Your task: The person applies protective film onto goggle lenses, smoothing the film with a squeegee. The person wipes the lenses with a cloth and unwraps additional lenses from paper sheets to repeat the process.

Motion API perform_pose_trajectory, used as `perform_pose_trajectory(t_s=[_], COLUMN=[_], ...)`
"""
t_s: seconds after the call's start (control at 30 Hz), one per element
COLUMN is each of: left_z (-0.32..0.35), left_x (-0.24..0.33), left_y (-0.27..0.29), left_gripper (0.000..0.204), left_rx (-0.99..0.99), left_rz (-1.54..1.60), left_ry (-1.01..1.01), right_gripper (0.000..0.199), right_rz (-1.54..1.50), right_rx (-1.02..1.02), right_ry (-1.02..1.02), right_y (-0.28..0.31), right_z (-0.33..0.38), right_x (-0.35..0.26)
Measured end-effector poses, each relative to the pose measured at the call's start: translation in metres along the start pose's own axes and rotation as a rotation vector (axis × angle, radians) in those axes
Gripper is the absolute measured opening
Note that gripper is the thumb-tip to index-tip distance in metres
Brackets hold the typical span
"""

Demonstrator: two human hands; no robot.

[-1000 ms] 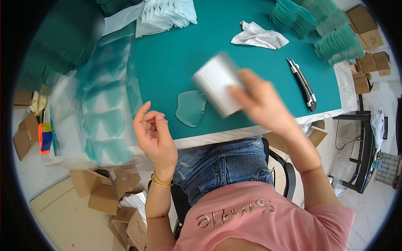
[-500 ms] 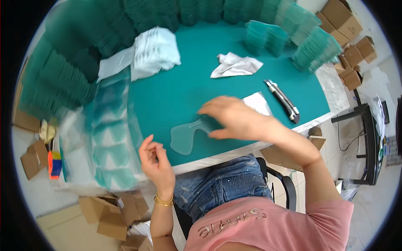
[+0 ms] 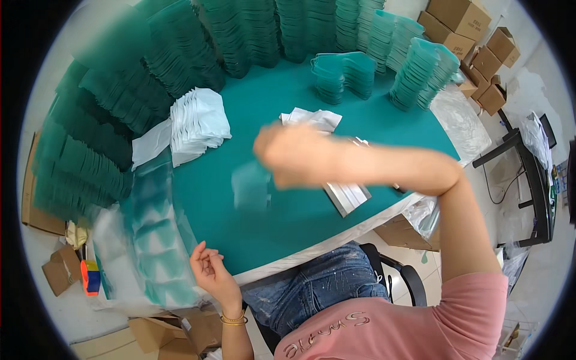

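Note:
My right hand (image 3: pixel 294 153), smeared by motion, is raised above the middle of the green tabletop (image 3: pixel 210 210) with its fingers drawn together. A clear goggle-shaped lens (image 3: pixel 249 187) hangs blurred from it. Near the table's front edge, my left hand (image 3: pixel 208 270) is half curled with fingers apart and holds nothing. Behind my right hand lies a crumpled white cloth (image 3: pixel 312 119). Under my right forearm is a flat, pale, shiny pack (image 3: pixel 348 200). The forearm hides nearly all of the utility knife.
Tall stacks of green lenses (image 3: pixel 246 36) line the far side, with smaller stacks (image 3: pixel 420 75) at far right. A pile of white sheets (image 3: pixel 198 123) stands at left. Beside it runs a plastic-covered row of lenses (image 3: pixel 159 240). Cardboard boxes (image 3: pixel 459 18) stand beyond the table.
My right hand has lifted the clear lens off the tabletop and moved left. My left hand stays by the edge. The whole view has shifted, and my forearm now covers the knife.

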State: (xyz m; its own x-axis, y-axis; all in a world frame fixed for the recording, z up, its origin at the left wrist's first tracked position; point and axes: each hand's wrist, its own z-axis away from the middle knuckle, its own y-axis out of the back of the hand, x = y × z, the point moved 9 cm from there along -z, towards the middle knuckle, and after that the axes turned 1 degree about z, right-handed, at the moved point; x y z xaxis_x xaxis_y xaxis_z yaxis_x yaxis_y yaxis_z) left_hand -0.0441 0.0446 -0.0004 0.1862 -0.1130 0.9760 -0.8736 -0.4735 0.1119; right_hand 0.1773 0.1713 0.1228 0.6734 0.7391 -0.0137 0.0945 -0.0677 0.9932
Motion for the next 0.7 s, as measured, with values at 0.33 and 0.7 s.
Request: perform_pose_trajectory(t_s=[0.33,0.7], left_z=[-0.013,-0.122], left_x=[0.006,0.074], left_y=[-0.006,-0.024], left_gripper=[0.02,0.019], left_rx=[-0.045,-0.262], left_rz=[0.027,-0.592], left_ry=[0.04,-0.348], right_gripper=[0.034,0.024], right_rz=[0.367,0.314], right_rx=[-0.199,0.012], right_ry=[-0.377,-0.461], right_y=[0.064,0.064], right_z=[0.018,0.018], right_x=[0.298,0.295])
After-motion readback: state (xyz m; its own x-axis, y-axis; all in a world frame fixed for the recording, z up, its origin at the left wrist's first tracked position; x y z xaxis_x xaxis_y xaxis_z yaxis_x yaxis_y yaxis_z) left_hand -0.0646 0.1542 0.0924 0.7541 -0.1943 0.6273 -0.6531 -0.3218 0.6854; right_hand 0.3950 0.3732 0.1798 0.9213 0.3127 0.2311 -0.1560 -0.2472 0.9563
